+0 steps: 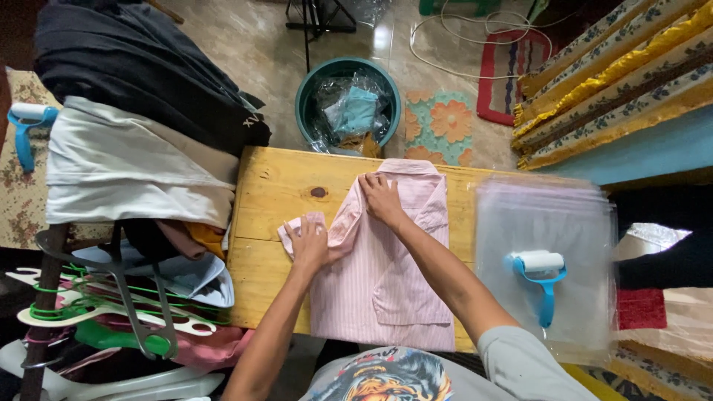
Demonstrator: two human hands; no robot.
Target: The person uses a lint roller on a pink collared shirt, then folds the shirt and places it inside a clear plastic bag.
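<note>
A pale pink striped shirt [386,282] lies flat on a wooden table [275,186], collar toward the far edge. My left hand [308,243] presses on the short sleeve folded in at the shirt's left side. My right hand [380,197] rests near the collar, fingers pressing the left shoulder fold. Both hands lie flat on the fabric.
A stack of clear plastic bags [546,223] lies right of the shirt with a blue-handled lint roller [541,275] on top. A green bin [347,104] with plastic stands beyond the table. Piled clothes [126,148] and hangers [111,312] fill the left.
</note>
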